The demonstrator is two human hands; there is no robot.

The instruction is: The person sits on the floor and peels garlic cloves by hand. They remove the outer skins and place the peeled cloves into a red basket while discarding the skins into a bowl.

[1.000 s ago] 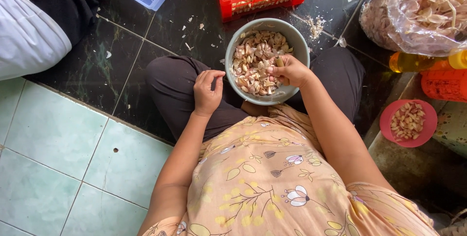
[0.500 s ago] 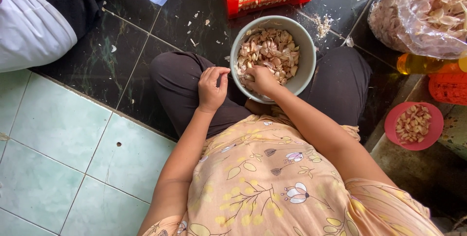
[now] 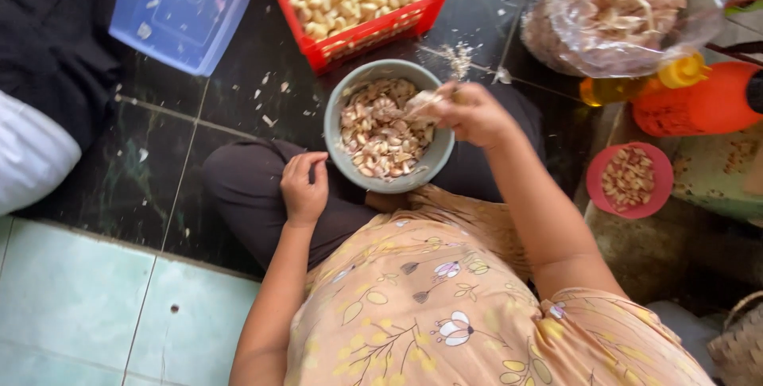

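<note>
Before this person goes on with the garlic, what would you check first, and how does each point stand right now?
1. Right hand grips a papery garlic piece: ok.
2. That piece hangs over the grey bowl: ok.
3. Bowl sits steady on the lap: ok.
4. Left hand is free to help: cannot tell, fingers curled on the thigh.
5. Red basket of peeled cloves lies close ahead: ok.
6. Floor free of peel scraps: not ok.

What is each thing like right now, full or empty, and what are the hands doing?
Grey bowl: nearly full of garlic cloves.
Red basket: full of peeled cloves.
Blue tub: almost empty.
Pink bowl: some cloves inside.
Plastic bag: stuffed with garlic skins.
Right hand: holding garlic.
Left hand: resting on the leg.
</note>
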